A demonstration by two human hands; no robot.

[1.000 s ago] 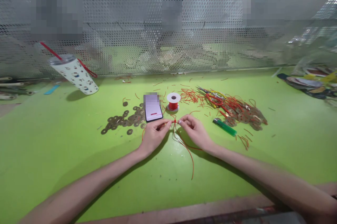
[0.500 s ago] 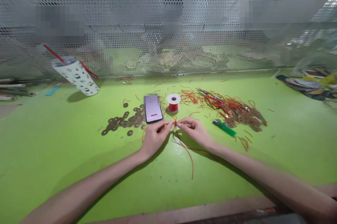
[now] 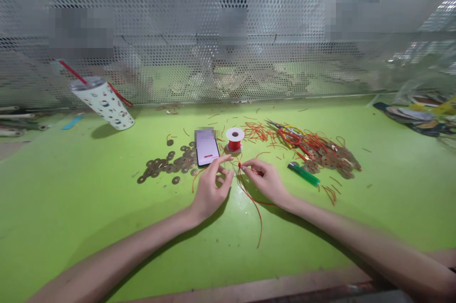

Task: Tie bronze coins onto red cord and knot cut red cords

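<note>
My right hand (image 3: 265,179) pinches a knotted red cord (image 3: 251,198) at its top end, and the cord's loose tails trail toward me over the green table (image 3: 107,208). My left hand (image 3: 211,188) hovers just left of the knot with fingers apart and holds nothing. A small spool of red cord (image 3: 234,140) stands just beyond both hands. A phone (image 3: 207,147) lies next to the spool, close to my left fingertips.
Several brass coins (image 3: 167,164) are scattered left of the phone. A pile of coins tied with red cord (image 3: 322,151), scissors (image 3: 285,131) and a green lighter (image 3: 304,173) lie to the right. A tilted patterned cup (image 3: 103,102) stands at back left. A perforated metal screen (image 3: 228,32) closes off the rear.
My left hand has let go of the cord and its fingers have spread. The right hand keeps its pinch on the knot and has shifted slightly right.
</note>
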